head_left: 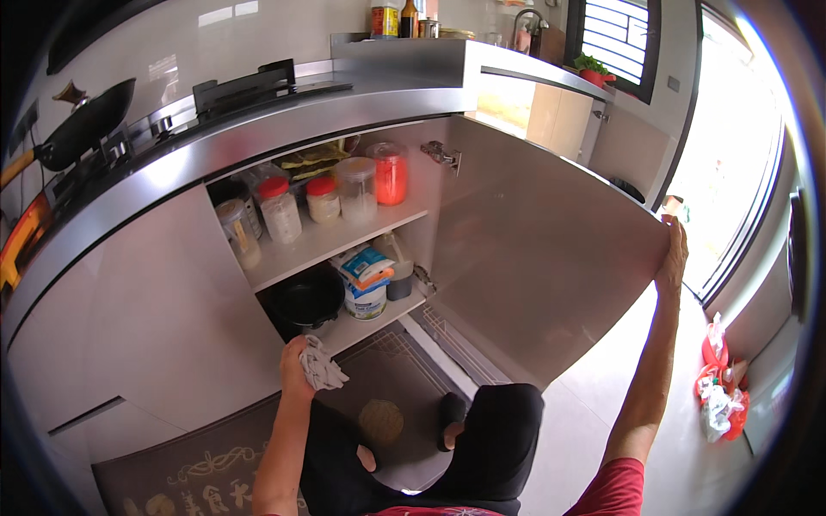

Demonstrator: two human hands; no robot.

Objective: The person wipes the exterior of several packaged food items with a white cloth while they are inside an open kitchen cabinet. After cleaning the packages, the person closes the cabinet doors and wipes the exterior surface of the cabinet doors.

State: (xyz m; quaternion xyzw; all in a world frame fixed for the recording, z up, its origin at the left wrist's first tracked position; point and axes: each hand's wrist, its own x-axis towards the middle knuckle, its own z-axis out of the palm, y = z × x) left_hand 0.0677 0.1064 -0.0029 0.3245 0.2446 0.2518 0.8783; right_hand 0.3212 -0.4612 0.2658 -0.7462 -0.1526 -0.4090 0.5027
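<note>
My left hand [295,365] is closed round a crumpled pale cloth [322,365], low in front of the open cabinet. Out to the right, my right hand [674,254] grips the outer edge of the swung-open cabinet door [538,249], fingers over its rim. On the upper shelf [344,235] stand jars with red lids, among them a tall jar [280,211] and a shorter one [323,200], plus a clear canister [356,191] and a red-orange container [390,175]. The lower shelf holds a black pan [307,295], a white tub [366,298] and packets [363,264].
A wok [90,125] rests on the stove at the left, its wooden handle sticking out. Bottles stand on the counter [404,64] above. A dark mat [194,456] covers the floor below the cabinet. Red and white plastic bags [721,391] lie at the right.
</note>
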